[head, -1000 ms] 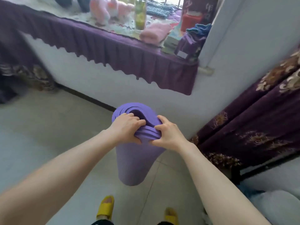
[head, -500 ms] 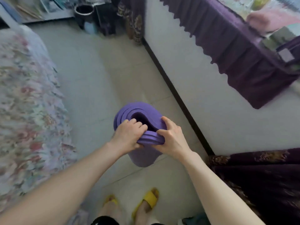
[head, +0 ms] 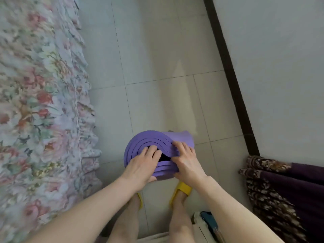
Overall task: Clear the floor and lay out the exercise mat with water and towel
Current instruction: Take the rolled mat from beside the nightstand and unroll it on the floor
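Note:
A rolled purple exercise mat [head: 140,146] is held end-up over the tiled floor, just ahead of my feet in yellow slippers [head: 183,189]. My left hand [head: 142,165] grips the near rim of the roll, fingers hooked into its hollow core. My right hand [head: 185,160] clasps the rim from the right side, fingers over the layered edge. The roll's lower end is hidden behind its top. No water or towel shows in this view.
A bed with a floral cover [head: 40,111] runs along the left. A white wall with a dark skirting board [head: 228,71] borders the right. A purple patterned curtain [head: 280,190] hangs at the lower right. Pale floor tiles [head: 157,50] stretch ahead between bed and wall.
My view has swung left and down, from the purple-draped ledge to the floor strip between bed and wall. Both hands kept their grip on the mat roll, which now sits lower, near my feet.

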